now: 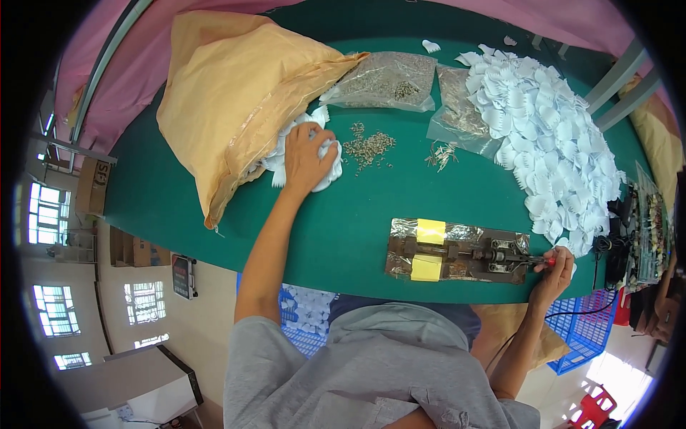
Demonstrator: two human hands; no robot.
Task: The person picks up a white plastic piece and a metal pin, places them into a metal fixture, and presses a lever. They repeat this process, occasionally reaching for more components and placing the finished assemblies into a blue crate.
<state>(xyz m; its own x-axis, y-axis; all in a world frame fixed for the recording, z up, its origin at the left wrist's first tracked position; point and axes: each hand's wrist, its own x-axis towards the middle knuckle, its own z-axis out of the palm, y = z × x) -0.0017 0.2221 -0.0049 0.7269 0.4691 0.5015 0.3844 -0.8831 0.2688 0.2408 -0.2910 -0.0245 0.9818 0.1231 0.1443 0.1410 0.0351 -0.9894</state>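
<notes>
From the head view, the left hand [309, 159] lies spread on a clump of white fan-shaped pieces [325, 168] spilling from the mouth of the tan sack [229, 93], its grip closing loosely over them, the sack lying on its side so the pieces can be raked out. The right hand [554, 272] pinches the red-tipped handle [549, 262] of the small metal press [464, 256], near the tabletop [343, 236] edge. Beyond the press, loose metal bits [368, 146], two clear bags [389, 82] and the big white heap [557, 136] crowd the surface.

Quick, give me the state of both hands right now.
Left hand: closed over a bunch of white fan-shaped plastic pieces at the mouth of the tan sack.
Right hand: gripping the small red handle of the metal bench press tool.
</notes>
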